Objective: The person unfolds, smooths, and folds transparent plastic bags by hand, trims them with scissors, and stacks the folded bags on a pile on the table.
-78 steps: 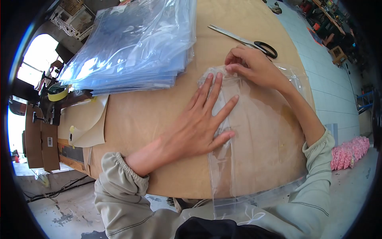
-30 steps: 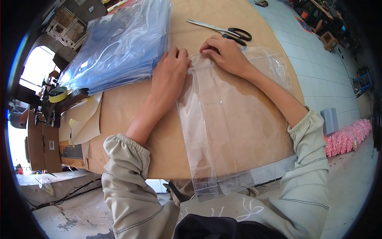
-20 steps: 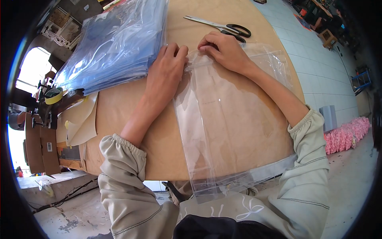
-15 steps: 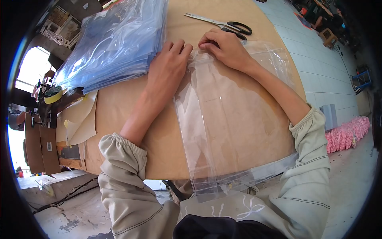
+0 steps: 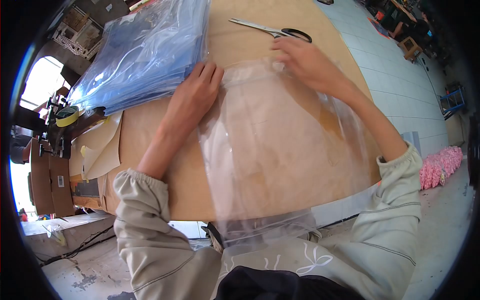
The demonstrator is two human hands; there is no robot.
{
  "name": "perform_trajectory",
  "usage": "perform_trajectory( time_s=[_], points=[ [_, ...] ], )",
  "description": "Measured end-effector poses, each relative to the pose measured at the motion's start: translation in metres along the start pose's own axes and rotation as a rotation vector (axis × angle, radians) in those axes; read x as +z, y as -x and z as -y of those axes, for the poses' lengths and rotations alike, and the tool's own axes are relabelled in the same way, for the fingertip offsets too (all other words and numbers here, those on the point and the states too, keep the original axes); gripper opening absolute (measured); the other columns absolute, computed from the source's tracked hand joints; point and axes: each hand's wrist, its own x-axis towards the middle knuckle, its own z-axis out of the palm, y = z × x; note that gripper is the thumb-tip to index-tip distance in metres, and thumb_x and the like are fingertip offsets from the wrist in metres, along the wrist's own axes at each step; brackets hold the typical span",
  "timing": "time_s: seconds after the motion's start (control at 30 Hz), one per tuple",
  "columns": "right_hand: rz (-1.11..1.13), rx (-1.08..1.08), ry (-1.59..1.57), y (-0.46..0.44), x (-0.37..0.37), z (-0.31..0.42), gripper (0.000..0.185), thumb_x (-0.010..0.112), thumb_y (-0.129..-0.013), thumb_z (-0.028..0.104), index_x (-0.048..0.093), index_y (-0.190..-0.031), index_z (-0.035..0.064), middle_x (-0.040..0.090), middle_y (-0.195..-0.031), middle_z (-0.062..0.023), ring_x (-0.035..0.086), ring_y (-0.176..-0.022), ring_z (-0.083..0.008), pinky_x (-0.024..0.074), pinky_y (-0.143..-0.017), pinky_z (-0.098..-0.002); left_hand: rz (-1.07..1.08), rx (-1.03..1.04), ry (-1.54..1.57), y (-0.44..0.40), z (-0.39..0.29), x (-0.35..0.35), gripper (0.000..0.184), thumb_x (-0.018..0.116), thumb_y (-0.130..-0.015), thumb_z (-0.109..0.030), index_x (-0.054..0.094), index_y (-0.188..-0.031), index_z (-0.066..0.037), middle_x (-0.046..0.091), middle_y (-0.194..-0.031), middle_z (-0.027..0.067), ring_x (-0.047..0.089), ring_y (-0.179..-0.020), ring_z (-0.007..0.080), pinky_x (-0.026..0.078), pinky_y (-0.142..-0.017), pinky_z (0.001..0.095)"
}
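Observation:
A large clear plastic bag (image 5: 265, 150), blurred by motion, spreads over the table, its lower end hanging past the front edge toward my lap. My left hand (image 5: 199, 85) is closed at the bag's upper left corner, beside the stack of bluish plastic bags (image 5: 145, 60); its fingertips are partly hidden. Along the top edge, farther right, my right hand (image 5: 312, 67) has its fingers bent round the plastic, somewhat smeared by movement. Just beyond those fingers lie scissors (image 5: 265, 26) with black handles, partly covered by the hand.
Brown paper covers the table (image 5: 150, 135). At left are a roll of yellow tape (image 5: 67, 117), a loose paper sheet (image 5: 102, 145) and a cardboard box (image 5: 50, 180). A pink bundle (image 5: 440, 167) rests on the floor at right. Another person (image 5: 417, 30) sits far off at upper right.
My hands have moved apart, the left one down and left, the right one to the right. The clear bag has shifted left and its lower end has swung.

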Motion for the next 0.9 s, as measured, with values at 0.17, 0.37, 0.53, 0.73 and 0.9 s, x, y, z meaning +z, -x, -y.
perform_trajectory(
  time_s=[0.17, 0.37, 0.53, 0.73, 0.9],
  points=[
    [0.095, 0.698, -0.198, 0.033, -0.056, -0.026, 0.026, 0.051, -0.096, 0.023, 0.063, -0.1, 0.0001, 0.063, -0.091, -0.0042, 0.058, -0.083, -0.0128, 0.0459, -0.079, -0.0254, -0.005, 0.037, -0.06, 0.009, -0.002, -0.015, 0.016, 0.056, -0.074, -0.006, 0.058, -0.089, -0.001, 0.052, -0.09, 0.0091, 0.058, -0.089, 0.022, 0.051, -0.078, 0.0269],
    [0.162, 0.793, -0.584, 0.048, -0.055, -0.014, 0.021, 0.059, -0.091, 0.018, 0.064, -0.097, -0.0008, 0.065, -0.084, -0.0047, 0.058, -0.076, -0.009, 0.0451, -0.069, -0.0243, -0.02, 0.118, 0.417, -0.049, -0.055, -0.047, 0.044, 0.053, -0.086, -0.017, 0.047, -0.12, 0.01, 0.046, -0.126, 0.0219, 0.052, -0.111, 0.0323, 0.045, -0.094, 0.0356],
    [0.092, 0.849, -0.68, 0.052, -0.042, -0.005, 0.019, 0.059, -0.091, 0.016, 0.064, -0.097, -0.0021, 0.065, -0.084, -0.0035, 0.059, -0.079, -0.0092, 0.0465, -0.069, -0.023, -0.014, 0.151, 0.649, -0.06, -0.096, -0.009, 0.071, 0.046, -0.092, -0.045, 0.029, -0.141, 0.003, 0.024, -0.147, 0.0256, 0.018, -0.138, 0.0426, 0.018, -0.109, 0.058],
    [0.016, 0.808, -0.842, 0.053, -0.044, -0.003, 0.022, 0.058, -0.092, 0.017, 0.064, -0.102, -0.0024, 0.065, -0.09, -0.004, 0.06, -0.084, -0.01, 0.0475, -0.076, -0.0238, -0.077, -0.015, 0.683, -0.058, -0.096, -0.013, 0.062, 0.05, -0.092, -0.038, 0.031, -0.143, -0.008, 0.025, -0.147, 0.0235, 0.023, -0.136, 0.0425, 0.02, -0.107, 0.0578],
    [-0.025, 0.641, -1.003, 0.047, -0.048, 0.005, 0.024, 0.062, -0.09, 0.014, 0.062, -0.107, -0.0017, 0.065, -0.098, -0.005, 0.06, -0.094, -0.0113, 0.0481, -0.083, -0.026, -0.106, -0.027, 1.1, -0.101, -0.053, -0.003, 0.035, 0.061, -0.087, -0.019, 0.053, -0.118, -0.003, 0.058, -0.112, 0.0163, 0.057, -0.104, 0.0307, 0.043, -0.093, 0.0444]
  ],
)
